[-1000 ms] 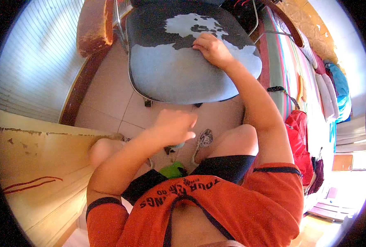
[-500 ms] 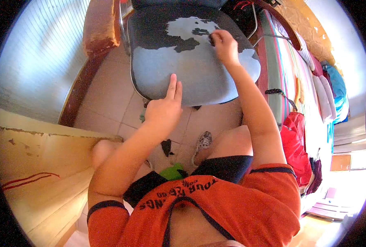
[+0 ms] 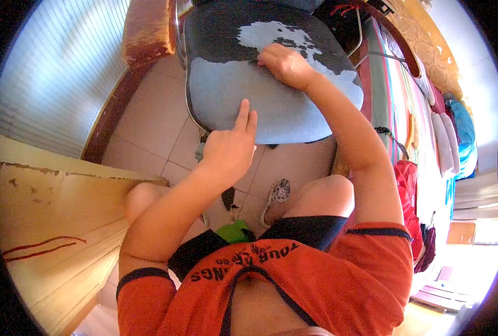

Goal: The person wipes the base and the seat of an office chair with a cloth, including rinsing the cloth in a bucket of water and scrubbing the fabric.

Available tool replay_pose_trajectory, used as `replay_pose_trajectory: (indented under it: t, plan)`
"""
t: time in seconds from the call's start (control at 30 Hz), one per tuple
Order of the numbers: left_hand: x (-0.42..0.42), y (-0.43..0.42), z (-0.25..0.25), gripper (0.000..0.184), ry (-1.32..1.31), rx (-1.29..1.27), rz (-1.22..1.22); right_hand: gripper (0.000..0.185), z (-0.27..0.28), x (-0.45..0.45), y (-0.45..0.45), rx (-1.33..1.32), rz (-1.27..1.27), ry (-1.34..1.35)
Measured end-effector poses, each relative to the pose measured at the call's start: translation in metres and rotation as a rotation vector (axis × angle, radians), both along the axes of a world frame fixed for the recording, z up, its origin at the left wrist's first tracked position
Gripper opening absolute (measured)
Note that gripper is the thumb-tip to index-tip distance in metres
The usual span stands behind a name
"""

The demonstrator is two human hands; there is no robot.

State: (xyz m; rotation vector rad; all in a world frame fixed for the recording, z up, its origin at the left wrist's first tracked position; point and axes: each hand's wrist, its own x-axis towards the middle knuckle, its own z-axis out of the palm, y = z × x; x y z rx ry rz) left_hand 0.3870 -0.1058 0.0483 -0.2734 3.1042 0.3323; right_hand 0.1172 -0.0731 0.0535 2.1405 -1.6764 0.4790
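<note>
There's the tiled floor (image 3: pixel 142 126) beneath a patterned shoe (image 3: pixel 279 192) and a chair whose blue-grey seat (image 3: pixel 221 92) carries ragged black covering (image 3: pixel 218 36), the right hand (image 3: pixel 287 66) right at a torn edge!

The right grip (image 3: pixel 287 66) touches peeling dark cover (image 3: pixel 215 38) on the seat (image 3: pixel 221 89).

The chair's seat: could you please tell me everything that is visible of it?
The seat is broad, roughly level, with a rounded front edge above the tiled floor. A dark, skin-like layer covers much of its rear and ends raggedly; blue-grey, fabric-like material shows in front, and a pale patch with dark flecks farther back. The right hand is at the ragged border; two left-hand fingers extend over the front, contact unclear.
</note>
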Motion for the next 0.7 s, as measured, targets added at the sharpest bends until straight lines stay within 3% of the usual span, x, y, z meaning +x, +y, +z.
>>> replay_pose_trajectory:
  t: [0.03, 0.1, 0.13, 0.17, 0.23, 0.3, 0.33, 0.37, 0.57, 0.7]
  plan:
    - [0.001, 0.0, -0.002, 0.063, -0.001, 0.001, -0.002, 0.011, -0.002, -0.004, 0.001, -0.045, 0.016, 0.003]
    - [0.001, -0.002, -0.005, 0.063, 0.045, -0.032, -0.006, 0.015, -0.021, -0.037, -0.007, -0.166, -0.534, -0.086]
    - [0.002, -0.003, -0.003, 0.063, 0.046, -0.04, -0.01, 0.02, -0.008, -0.042, -0.001, -0.296, -0.743, -0.354]
    - [0.002, -0.004, 0.0, 0.062, 0.035, 0.006, -0.004, 0.019, -0.001, -0.049, 0.013, -0.28, -0.773, -0.326]
    - [0.002, -0.004, -0.001, 0.062, 0.032, 0.05, 0.004, 0.021, -0.018, -0.062, 0.026, -0.272, -0.683, -0.552]
    - [0.0, -0.003, -0.008, 0.061, 0.078, 0.023, 0.014, 0.021, -0.017, -0.043, 0.036, -0.18, -0.414, -0.202]
    - [-0.001, -0.002, -0.007, 0.061, 0.077, 0.026, 0.012, 0.021, -0.015, -0.019, 0.035, -0.113, -0.387, -0.283]
    - [-0.001, -0.001, -0.005, 0.06, 0.067, 0.02, 0.021, 0.024, -0.007, 0.002, 0.034, -0.112, -0.332, -0.125]
    - [0.0, -0.001, 0.006, 0.059, 0.069, 0.054, 0.034, 0.028, 0.003, 0.009, 0.02, -0.012, -0.265, -0.228]
    - [0.0, -0.006, 0.011, 0.056, 0.085, 0.123, 0.037, 0.018, -0.006, -0.003, 0.015, -0.023, -0.083, -0.169]
